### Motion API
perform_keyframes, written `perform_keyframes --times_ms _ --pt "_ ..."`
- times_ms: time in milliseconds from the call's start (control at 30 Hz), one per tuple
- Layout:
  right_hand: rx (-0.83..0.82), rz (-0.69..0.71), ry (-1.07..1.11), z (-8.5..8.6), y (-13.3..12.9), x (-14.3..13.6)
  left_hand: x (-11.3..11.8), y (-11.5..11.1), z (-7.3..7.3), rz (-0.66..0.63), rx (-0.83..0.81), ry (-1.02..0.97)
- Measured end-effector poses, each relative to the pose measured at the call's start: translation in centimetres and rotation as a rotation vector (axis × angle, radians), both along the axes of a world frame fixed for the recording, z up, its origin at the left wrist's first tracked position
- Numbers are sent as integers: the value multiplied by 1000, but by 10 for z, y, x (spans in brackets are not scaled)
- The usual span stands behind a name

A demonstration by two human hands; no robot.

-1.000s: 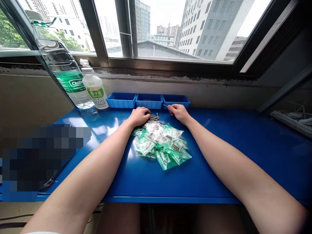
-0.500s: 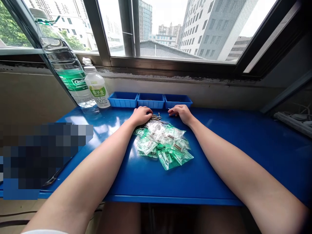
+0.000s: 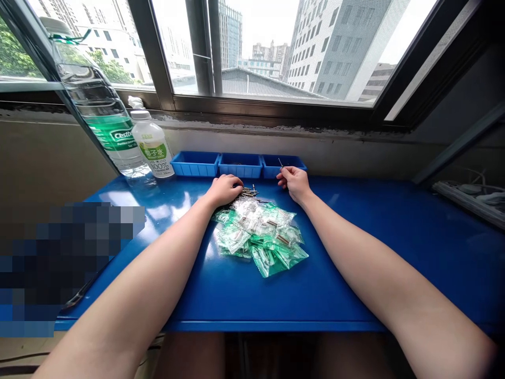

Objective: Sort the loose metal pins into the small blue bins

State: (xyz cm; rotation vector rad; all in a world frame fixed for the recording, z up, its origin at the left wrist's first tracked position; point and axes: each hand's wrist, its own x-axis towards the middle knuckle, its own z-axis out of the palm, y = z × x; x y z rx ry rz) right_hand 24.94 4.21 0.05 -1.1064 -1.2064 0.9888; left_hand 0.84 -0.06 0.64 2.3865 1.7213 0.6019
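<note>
Between the thumb and fingers of my right hand (image 3: 296,183), a thin metal rod (image 3: 280,162) is pinched upright at the front of the right-hand blue bin (image 3: 272,169). It looks like a small drill bit, but its exact kind is too small to tell. My left hand (image 3: 224,189) rests on the table at the left edge of a small pile of slender gold and dark metal rods (image 3: 249,192), thumb apart from its curved fingers. Nearer me lies a heap of clear and green plastic packets (image 3: 262,237), some with brownish rods inside.
Left of that bin stand a middle blue bin (image 3: 240,169) and a left blue bin (image 3: 195,167). A large water bottle (image 3: 106,121) and a smaller white bottle (image 3: 153,147) stand at the back left of the blue table (image 3: 276,310). A power strip (image 3: 469,200) is at far right.
My right hand has lifted slightly toward the right-hand bin, and the rod has turned from nearly level to upright. My left hand stays beside the pile. The view has shifted a little.
</note>
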Motion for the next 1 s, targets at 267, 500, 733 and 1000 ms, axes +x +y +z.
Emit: perform_keyframes --times_ms 267,500,733,1000 --pt "-38 -203 84 1 4 2 1 -1 1 5 -5 2" --pt "-77 -272 26 0 6 1 1 -1 0 8 -1 -6" --pt "-86 -292 -15 1 5 0 0 -1 0 4 -3 -9" --pt "-76 -289 -16 1 5 2 1 0 -1 11 4 -13"
